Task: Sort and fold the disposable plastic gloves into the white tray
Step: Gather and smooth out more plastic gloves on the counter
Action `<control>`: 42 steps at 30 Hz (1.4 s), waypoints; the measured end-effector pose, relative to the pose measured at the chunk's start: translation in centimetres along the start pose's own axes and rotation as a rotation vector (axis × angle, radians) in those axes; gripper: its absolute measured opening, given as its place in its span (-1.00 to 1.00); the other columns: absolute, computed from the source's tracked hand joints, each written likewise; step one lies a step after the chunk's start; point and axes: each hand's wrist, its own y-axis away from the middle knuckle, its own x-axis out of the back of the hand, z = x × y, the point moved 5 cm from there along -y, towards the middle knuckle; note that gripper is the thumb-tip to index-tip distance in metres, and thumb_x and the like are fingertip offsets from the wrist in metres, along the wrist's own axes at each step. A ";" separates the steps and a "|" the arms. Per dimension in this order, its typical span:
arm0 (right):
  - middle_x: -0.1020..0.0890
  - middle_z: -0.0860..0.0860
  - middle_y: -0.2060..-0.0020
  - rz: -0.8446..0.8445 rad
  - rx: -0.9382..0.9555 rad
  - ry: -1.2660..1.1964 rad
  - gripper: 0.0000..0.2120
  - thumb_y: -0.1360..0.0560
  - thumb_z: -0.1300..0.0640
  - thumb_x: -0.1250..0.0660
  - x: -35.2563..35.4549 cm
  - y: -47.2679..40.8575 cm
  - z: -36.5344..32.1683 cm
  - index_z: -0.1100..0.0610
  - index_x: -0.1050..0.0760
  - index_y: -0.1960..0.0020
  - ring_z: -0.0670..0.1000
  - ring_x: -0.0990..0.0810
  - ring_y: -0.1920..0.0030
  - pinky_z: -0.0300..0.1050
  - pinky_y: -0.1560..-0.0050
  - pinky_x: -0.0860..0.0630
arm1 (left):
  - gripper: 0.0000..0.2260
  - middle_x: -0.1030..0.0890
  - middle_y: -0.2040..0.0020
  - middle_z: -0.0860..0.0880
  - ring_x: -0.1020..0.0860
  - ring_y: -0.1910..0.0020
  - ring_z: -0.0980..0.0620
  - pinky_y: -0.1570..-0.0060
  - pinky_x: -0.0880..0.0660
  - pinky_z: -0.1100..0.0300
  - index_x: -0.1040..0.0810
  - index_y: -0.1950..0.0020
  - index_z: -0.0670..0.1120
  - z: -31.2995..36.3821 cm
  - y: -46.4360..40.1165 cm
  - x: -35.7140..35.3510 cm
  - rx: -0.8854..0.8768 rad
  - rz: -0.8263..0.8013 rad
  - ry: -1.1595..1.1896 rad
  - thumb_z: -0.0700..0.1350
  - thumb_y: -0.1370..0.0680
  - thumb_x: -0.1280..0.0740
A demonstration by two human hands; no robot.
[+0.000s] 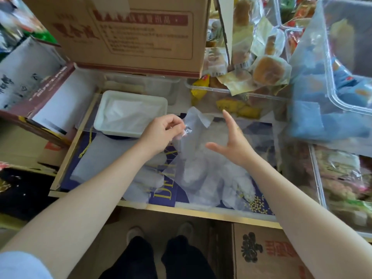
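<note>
A white tray (104,109) stands at the back left of the dark blue work surface, with folded clear gloves (128,113) lying inside it. My left hand (163,131) pinches a clear plastic glove (195,119) by its edge, just right of the tray; the glove hangs lifted over the surface. My right hand (231,143) hovers beside the glove with fingers spread and straight, holding nothing. A loose heap of clear gloves (205,178) lies below both hands.
A large cardboard box (128,33) stands behind the tray. Clear plastic bins (342,77) of wrapped snacks crowd the right side and back. Cardboard boxes sit at the left (30,93) and on the floor below the surface's gold front edge (201,213).
</note>
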 end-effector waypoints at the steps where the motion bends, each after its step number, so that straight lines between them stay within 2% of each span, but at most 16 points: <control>1: -0.05 -0.02 -0.52 0.016 0.065 0.023 -0.05 -0.37 -0.01 -0.48 -0.3 -0.3 -0.6 0.03 0.07 -0.53 -0.02 -0.03 -0.50 -0.20 -0.35 -0.04 | -0.80 -0.58 0.31 -0.06 -0.47 0.44 0.10 0.30 -0.40 0.23 -0.53 0.24 -0.01 0.5 0.3 -0.1 -0.016 -0.041 0.045 -0.22 -0.55 -0.30; 3: -0.04 0.03 -0.52 0.100 0.177 0.054 -0.11 -0.37 0.06 -0.50 -0.2 -1.0 -1.9 0.04 -0.03 -0.52 0.03 -0.01 -0.51 -0.11 -0.41 -0.03 | -0.84 -0.57 0.29 -0.09 -0.45 0.31 -0.03 0.23 -0.37 0.12 -0.58 0.27 0.06 1.7 0.9 0.0 -0.047 -0.127 0.071 -0.14 -0.50 -0.36; 5: -0.15 0.10 -0.49 0.207 0.259 0.042 -0.41 -0.42 0.13 -0.45 0.4 -1.6 -3.2 0.08 -0.33 -0.40 0.11 -0.10 -0.49 0.03 -0.41 -0.13 | -0.87 -0.57 0.30 -0.05 -0.44 0.26 -0.06 0.25 -0.36 0.13 -0.60 0.27 0.07 2.6 1.7 0.3 -0.058 -0.180 0.107 -0.11 -0.47 -0.39; 7: -0.25 0.09 -0.44 0.266 0.308 0.038 -0.76 -0.47 0.17 -0.38 1.0 -2.2 -4.3 0.15 -0.55 -0.13 0.17 -0.19 -0.45 0.11 -0.38 -0.24 | -0.95 -0.61 0.29 0.03 -0.53 0.24 0.02 0.19 -0.44 0.19 -0.58 0.22 -0.01 3.1 2.4 1.0 -0.051 -0.213 0.173 -0.10 -0.45 -0.38; 9: -0.36 -0.01 -0.34 0.241 0.302 -0.052 -0.91 -0.51 0.20 -0.33 1.6 -2.8 -5.1 0.20 -0.58 0.03 0.11 -0.30 -0.39 0.04 -0.29 -0.35 | -0.95 -0.63 0.24 0.03 -0.59 0.19 0.12 0.11 -0.49 0.29 -0.57 0.20 -0.02 2.9 3.1 1.9 -0.037 -0.242 0.222 -0.12 -0.46 -0.37; 12: -0.59 0.09 0.11 0.089 0.176 -0.379 -0.79 -0.50 0.12 -0.29 1.8 -3.2 -6.9 0.25 -0.50 0.21 -0.03 -0.52 0.12 -0.16 0.12 -0.40 | -0.93 -0.62 0.35 0.02 -0.59 0.33 0.13 0.19 -0.53 0.32 -0.50 0.19 -0.06 1.3 3.8 3.9 0.078 -0.214 0.356 -0.17 -0.49 -0.31; 15: -0.46 0.03 0.54 -0.011 0.056 -0.230 -0.60 -0.55 0.04 -0.24 1.2 -3.0 -9.1 0.18 -0.40 0.41 -0.13 -0.34 0.56 -0.34 0.48 -0.29 | -0.88 -0.51 0.49 0.07 -0.42 0.49 0.20 0.37 -0.39 0.32 -0.47 0.18 -0.09 -1.3 3.4 6.8 0.150 -0.032 0.116 -0.24 -0.54 -0.27; 18: -0.36 0.02 0.66 -0.054 -0.075 -0.105 -0.55 -0.56 0.05 -0.21 0.0 -2.6 -10.4 0.14 -0.35 0.49 -0.09 -0.26 0.68 -0.36 0.60 -0.24 | -0.86 -0.58 0.06 -0.02 -0.51 0.06 0.06 -0.01 -0.37 0.17 -0.53 -0.07 -0.12 -2.7 3.2 9.9 0.137 0.178 -0.490 -0.20 -0.51 -0.35; 21: -0.40 -0.01 0.66 -0.068 -0.249 -0.319 -0.60 -0.55 0.12 -0.22 -1.9 -1.8 -11.7 0.16 -0.40 0.46 -0.07 -0.33 0.66 -0.37 0.58 -0.28 | -0.78 -0.53 -0.13 -0.06 -0.46 -0.13 0.06 -0.17 -0.32 0.23 -0.50 -0.17 -0.12 0.1 4.1 10.2 -0.100 0.269 -0.473 -0.17 -0.53 -0.33; 25: -0.55 0.07 0.53 -0.179 -0.247 -0.582 -0.64 -0.59 0.12 -0.19 -4.9 -0.2 -15.9 0.23 -0.51 0.32 -0.03 -0.49 0.58 -0.29 0.47 -0.46 | -0.66 -0.60 -0.09 0.00 -0.53 -0.14 0.10 -0.18 -0.44 0.20 -0.53 -0.08 -0.02 2.3 5.8 7.2 -0.003 -0.162 0.131 0.15 -0.51 -0.13; 28: -0.61 0.16 0.37 -0.299 -0.093 -0.660 -0.60 -0.62 0.07 -0.11 -6.2 0.6 -18.9 0.24 -0.57 0.22 0.07 -0.59 0.41 -0.18 0.29 -0.59 | -0.45 -0.60 -0.14 -0.07 -0.54 -0.14 -0.02 -0.23 -0.40 0.04 -0.53 -0.24 -0.06 2.6 6.6 8.2 0.041 -0.239 0.319 0.31 -0.45 -0.21; 32: -0.59 0.09 0.31 -0.319 0.120 -0.492 -0.69 -0.61 0.10 -0.11 -7.4 1.1 -20.8 0.12 -0.59 0.12 0.01 -0.49 0.31 -0.19 0.25 -0.42 | -0.81 -0.67 0.12 -0.04 -0.62 0.11 0.04 0.02 -0.51 0.15 -0.59 -0.08 -0.10 1.6 6.9 12.1 0.121 -0.122 0.398 -0.08 -0.54 -0.28; 35: -0.50 -0.12 0.31 0.125 0.328 -0.194 -0.94 -0.43 0.04 -0.32 -6.7 0.8 -20.8 0.01 -0.50 0.13 -0.16 -0.42 0.30 -0.30 0.23 -0.35 | -0.79 -0.69 0.18 -0.09 -0.67 0.13 -0.02 0.11 -0.59 0.18 -0.56 0.04 -0.17 -0.5 7.0 14.4 0.220 -0.092 0.471 -0.33 -0.58 -0.14; 36: -0.51 -0.13 0.19 0.228 0.343 -0.135 -0.79 -0.39 -0.01 -0.38 -6.8 0.7 -20.5 0.00 -0.45 0.02 -0.17 -0.44 0.19 -0.32 0.13 -0.36 | -0.79 -0.69 0.19 -0.09 -0.67 0.15 -0.02 0.13 -0.60 0.19 -0.55 0.06 -0.16 -1.2 7.1 15.0 0.250 -0.096 0.491 -0.32 -0.58 -0.14; 39: -0.41 -0.06 -0.25 0.053 0.169 -0.156 -0.33 -0.38 -0.03 -0.47 -9.3 -0.6 -18.1 0.01 -0.24 -0.39 -0.08 -0.34 -0.29 -0.22 -0.28 -0.24 | -0.79 -0.69 0.21 -0.04 -0.65 0.19 0.04 0.12 -0.58 0.18 -0.56 0.10 -0.10 -3.7 7.4 16.6 0.333 -0.122 0.473 -0.29 -0.59 -0.17; 42: -0.55 -0.11 -0.02 -0.173 0.005 -0.100 -0.50 -0.40 -0.03 -0.45 -13.0 -1.4 -15.9 0.03 -0.41 -0.28 -0.03 -0.46 -0.10 -0.12 -0.12 -0.33 | -0.81 -0.68 0.24 0.02 -0.62 0.23 0.12 0.09 -0.52 0.18 -0.58 0.10 -0.07 -7.1 7.4 18.2 0.396 -0.136 0.334 -0.26 -0.58 -0.21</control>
